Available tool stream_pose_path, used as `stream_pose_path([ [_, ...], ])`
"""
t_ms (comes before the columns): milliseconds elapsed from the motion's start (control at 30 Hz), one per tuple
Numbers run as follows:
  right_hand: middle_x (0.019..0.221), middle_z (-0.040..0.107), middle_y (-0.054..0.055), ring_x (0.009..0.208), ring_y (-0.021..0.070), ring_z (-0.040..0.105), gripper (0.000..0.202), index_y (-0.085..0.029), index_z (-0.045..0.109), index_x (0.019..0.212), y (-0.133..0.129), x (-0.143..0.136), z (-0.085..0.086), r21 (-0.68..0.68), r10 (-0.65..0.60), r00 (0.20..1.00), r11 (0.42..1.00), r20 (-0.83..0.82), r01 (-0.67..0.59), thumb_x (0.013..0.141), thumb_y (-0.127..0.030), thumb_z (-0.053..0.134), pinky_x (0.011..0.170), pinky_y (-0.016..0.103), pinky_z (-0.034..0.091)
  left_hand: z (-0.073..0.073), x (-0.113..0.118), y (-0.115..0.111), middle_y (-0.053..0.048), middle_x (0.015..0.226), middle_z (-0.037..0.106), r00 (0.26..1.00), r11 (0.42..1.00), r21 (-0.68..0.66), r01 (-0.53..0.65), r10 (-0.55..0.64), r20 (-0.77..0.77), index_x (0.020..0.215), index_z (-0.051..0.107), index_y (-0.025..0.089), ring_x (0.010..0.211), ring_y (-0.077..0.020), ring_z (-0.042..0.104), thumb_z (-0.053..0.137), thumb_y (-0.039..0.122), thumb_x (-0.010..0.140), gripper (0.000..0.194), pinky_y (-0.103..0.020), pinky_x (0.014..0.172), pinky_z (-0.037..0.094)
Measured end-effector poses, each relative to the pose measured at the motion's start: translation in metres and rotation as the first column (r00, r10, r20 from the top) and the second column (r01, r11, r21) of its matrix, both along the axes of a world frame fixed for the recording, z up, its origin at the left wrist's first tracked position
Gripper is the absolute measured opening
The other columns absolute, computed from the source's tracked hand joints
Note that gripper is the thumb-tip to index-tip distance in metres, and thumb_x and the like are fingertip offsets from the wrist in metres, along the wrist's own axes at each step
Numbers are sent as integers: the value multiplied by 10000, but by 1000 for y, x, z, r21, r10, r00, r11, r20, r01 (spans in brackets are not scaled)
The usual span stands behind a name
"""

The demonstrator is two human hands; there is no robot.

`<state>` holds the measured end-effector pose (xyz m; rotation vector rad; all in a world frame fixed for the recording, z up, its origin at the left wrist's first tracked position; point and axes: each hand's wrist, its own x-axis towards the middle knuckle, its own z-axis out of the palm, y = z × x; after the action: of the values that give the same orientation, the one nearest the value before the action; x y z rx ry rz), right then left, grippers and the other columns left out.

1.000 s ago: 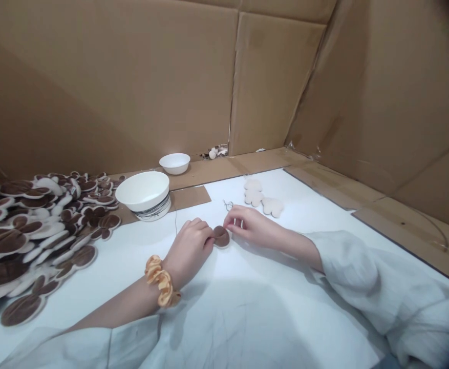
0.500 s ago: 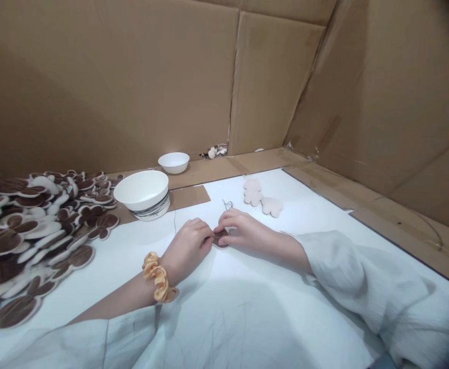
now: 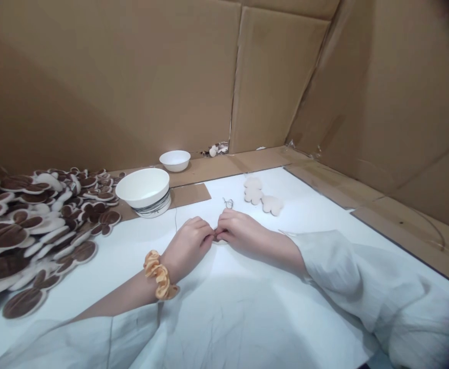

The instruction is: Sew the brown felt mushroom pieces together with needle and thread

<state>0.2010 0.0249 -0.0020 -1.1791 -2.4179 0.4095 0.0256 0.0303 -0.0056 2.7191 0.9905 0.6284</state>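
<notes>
My left hand (image 3: 192, 239), with an orange scrunchie (image 3: 161, 277) on the wrist, is closed in a pinch at a small brown fabric piece (image 3: 219, 240). From the other side, my right hand (image 3: 243, 233) pinches the same piece, its fingertips close to those of the left. Most of the piece is hidden behind the fingers, and no needle can be made out. A dark thread (image 3: 176, 220) lies on the white sheet (image 3: 216, 287) by my left hand. Just beyond my right hand is a small tangle of thread (image 3: 228, 203).
A heap of brown and white plush pieces (image 3: 24, 305) covers the left side. A large white bowl (image 3: 143, 189) wound with dark thread and a smaller white bowl (image 3: 175, 161) stand behind. Pale flower-shaped pieces (image 3: 272, 205) lie beyond my right hand. Cardboard walls (image 3: 132, 82) surround the table.
My right fingers have drawn together from a wider hold into a tight pinch, covering more of the brown piece. My left hand has barely moved. The view has shifted slightly.
</notes>
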Motion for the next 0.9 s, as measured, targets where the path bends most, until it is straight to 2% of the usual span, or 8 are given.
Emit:
stream_pose_path([
  [100,734,611,45,803,159,524,116,-148,675,750,4,3,3,-10,23,1000,1000,-9,-23,782,-122,567,711,265,407,1,0,0,-38,759,624,1000,1000,-15,-7,7,8,762,624,150,792,-164,520,455,96,816,185,-298,772,426],
  [233,783,651,41,786,145,546,149,-157,692,805,8,12,12,-131,104,993,985,-53,-110,806,-151,543,757,270,407,1,0,0,-37,767,627,1000,1000,-27,-16,17,16,770,629,143,796,-165,521,469,84,807,174,-304,773,429],
  [300,809,666,42,776,137,550,186,-156,692,823,7,13,17,-170,53,993,983,-109,-71,824,-149,506,745,264,409,0,0,0,-33,769,629,1000,1000,-23,-19,19,22,770,627,147,799,-167,522,480,79,798,164,-307,771,431],
  [400,810,670,44,795,147,540,160,-151,687,822,2,9,19,-133,-57,985,991,-162,36,810,-161,527,736,266,406,0,0,0,-28,767,631,1000,1000,-13,-7,7,30,758,619,156,798,-167,525,482,74,794,164,-310,770,434],
  [567,774,638,40,826,164,516,101,-157,679,813,-3,-1,13,-57,26,998,998,-53,-29,756,-131,601,776,277,394,0,0,1,-32,759,626,1000,1000,-9,7,-6,27,739,611,154,783,-166,523,485,95,808,155,-311,764,435],
  [800,733,597,50,715,147,521,126,-142,684,773,-4,-1,10,6,17,995,1000,102,-17,791,-139,560,691,266,373,-1,1,-1,-35,746,613,1000,1000,16,-11,11,-3,737,609,151,778,-167,517,457,103,824,181,-311,757,431],
  [900,734,611,49,695,137,527,126,-143,691,780,-3,-1,12,-15,32,992,999,120,-31,777,-119,567,667,250,369,0,2,-3,-34,737,614,1000,1000,26,-18,18,0,729,608,153,774,-168,517,453,102,824,189,-310,749,433],
])
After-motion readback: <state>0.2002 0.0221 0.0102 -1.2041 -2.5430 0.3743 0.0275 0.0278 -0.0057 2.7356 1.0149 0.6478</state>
